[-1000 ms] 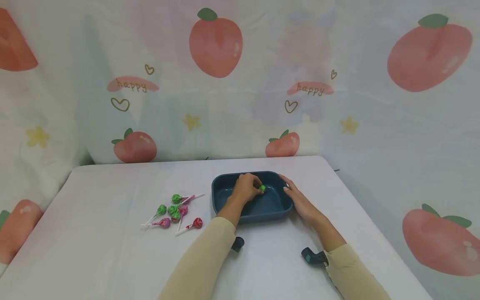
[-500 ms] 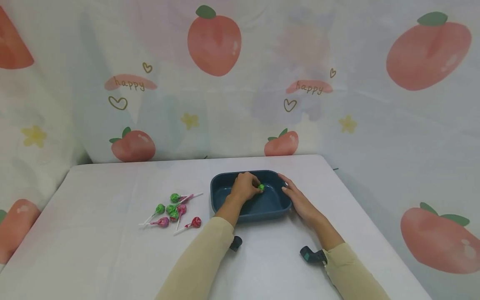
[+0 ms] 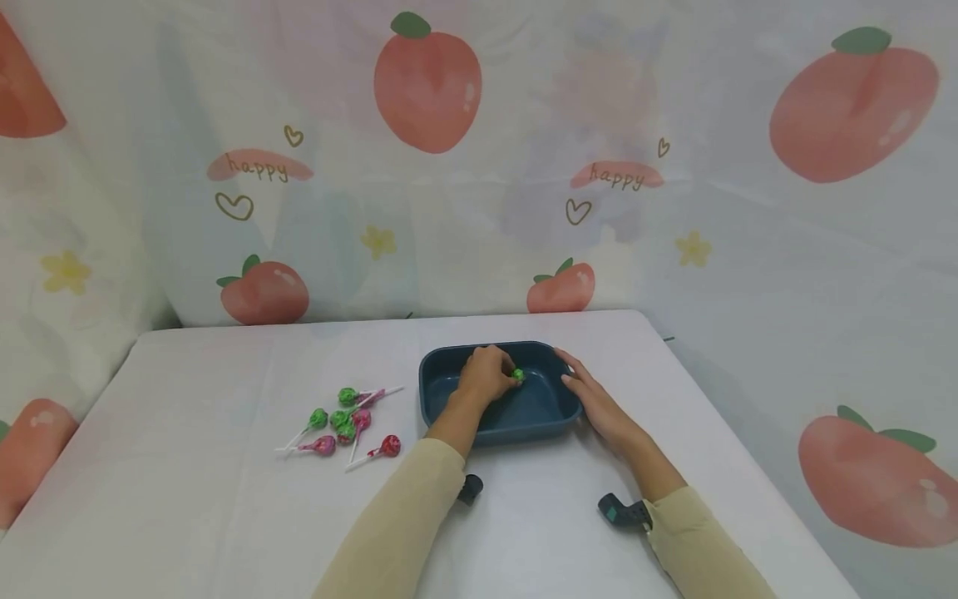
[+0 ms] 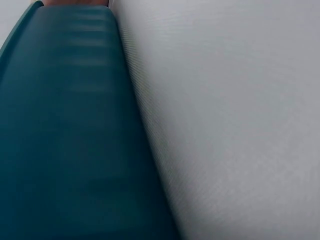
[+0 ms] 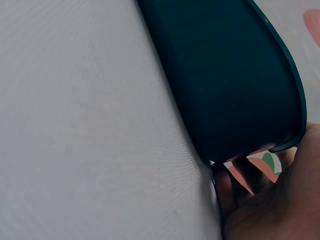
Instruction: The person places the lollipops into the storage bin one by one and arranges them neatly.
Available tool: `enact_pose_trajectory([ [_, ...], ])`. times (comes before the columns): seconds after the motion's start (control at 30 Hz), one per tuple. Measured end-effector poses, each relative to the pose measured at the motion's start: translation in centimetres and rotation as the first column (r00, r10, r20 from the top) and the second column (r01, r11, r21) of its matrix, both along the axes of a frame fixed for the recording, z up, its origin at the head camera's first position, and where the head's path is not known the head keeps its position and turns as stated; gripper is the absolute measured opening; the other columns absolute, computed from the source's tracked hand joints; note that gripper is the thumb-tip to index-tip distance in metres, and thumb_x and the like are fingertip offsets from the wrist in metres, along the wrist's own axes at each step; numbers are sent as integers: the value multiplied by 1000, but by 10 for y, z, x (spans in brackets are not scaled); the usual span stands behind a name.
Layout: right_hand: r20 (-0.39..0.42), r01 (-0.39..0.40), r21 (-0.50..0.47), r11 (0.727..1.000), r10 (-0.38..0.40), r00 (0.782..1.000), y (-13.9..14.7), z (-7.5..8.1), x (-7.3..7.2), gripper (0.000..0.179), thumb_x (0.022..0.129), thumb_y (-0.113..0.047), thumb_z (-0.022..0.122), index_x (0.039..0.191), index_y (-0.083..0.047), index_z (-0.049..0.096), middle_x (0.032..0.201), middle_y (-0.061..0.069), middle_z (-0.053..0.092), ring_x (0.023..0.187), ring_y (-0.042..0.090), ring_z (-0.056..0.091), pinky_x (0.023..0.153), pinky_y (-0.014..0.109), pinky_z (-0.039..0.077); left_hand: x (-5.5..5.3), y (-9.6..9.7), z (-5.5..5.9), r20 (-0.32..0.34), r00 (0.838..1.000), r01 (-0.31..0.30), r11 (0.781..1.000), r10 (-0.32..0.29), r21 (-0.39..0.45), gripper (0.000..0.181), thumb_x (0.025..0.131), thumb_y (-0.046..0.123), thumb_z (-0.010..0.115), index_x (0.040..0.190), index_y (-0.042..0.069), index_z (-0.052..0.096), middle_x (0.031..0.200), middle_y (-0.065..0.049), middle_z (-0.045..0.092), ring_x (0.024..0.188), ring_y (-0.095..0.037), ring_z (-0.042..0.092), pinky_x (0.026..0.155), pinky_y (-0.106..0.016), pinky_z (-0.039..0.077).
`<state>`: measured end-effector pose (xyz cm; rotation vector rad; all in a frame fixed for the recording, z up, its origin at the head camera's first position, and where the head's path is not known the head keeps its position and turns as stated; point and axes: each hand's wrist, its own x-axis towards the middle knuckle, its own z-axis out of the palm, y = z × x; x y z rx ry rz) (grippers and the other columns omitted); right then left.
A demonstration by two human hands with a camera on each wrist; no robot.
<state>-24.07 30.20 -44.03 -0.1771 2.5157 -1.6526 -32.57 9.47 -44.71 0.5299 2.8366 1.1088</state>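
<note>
My left hand (image 3: pixel 485 376) reaches into the dark blue rectangular dish (image 3: pixel 539 431) and pinches a lollipop with a green wrapper (image 3: pixel 519 375) between thumb and fingers. The lollipop's stick is hidden by the hand. My right hand (image 3: pixel 602 408) rests against the right end of the dish, its fingers stretched along the outer wall and its thumb at the rim. In the right wrist view, that hand (image 5: pixel 280 200) touches the end wall of the dish (image 5: pixel 230 80). The left wrist view shows mostly the near outer wall of the dish (image 4: pixel 75 125).
Several lollipops lie loosely piled on the white table (image 3: pixel 187 466) left of the dish, with green, pink and red wrappers. A red lollipop (image 3: pixel 390 446) is nearest the left forearm. Behind the table hangs a fruit-patterned cloth (image 3: pixel 479 216).
The left hand and the green lollipop have shifted very slightly left within the dish. The right hand keeps its place at the dish's end.
</note>
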Motion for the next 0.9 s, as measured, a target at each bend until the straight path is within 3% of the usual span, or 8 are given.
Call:
enact_pose_trajectory([
  [0.3,-34,9,9,1000,-9,999,14,-28,-14,53,114,-39,32,166,-34,22,172,7,10,155,40,4,115,71,3,-2,2,-2,-28,999,19,999,-21,-44,21,89,16,84,107,6,79,101,-3,75,96,-20,69,85,-36,55],
  [0.63,-26,6,8,1000,-6,1000,13,-32,-14,53,115,-32,31,167,-25,20,172,9,9,155,41,3,116,70,1,2,1,-2,-19,999,40,996,-42,-76,22,93,16,80,112,6,78,105,-5,74,98,-21,69,86,-37,55],
  [0.9,-31,15,6,1000,-15,999,14,-31,-14,52,114,-39,33,165,-34,22,172,5,12,156,38,7,116,69,4,1,2,-1,-26,997,68,994,-71,-85,23,93,17,80,112,5,78,106,-6,74,99,-21,69,87,-37,55],
])
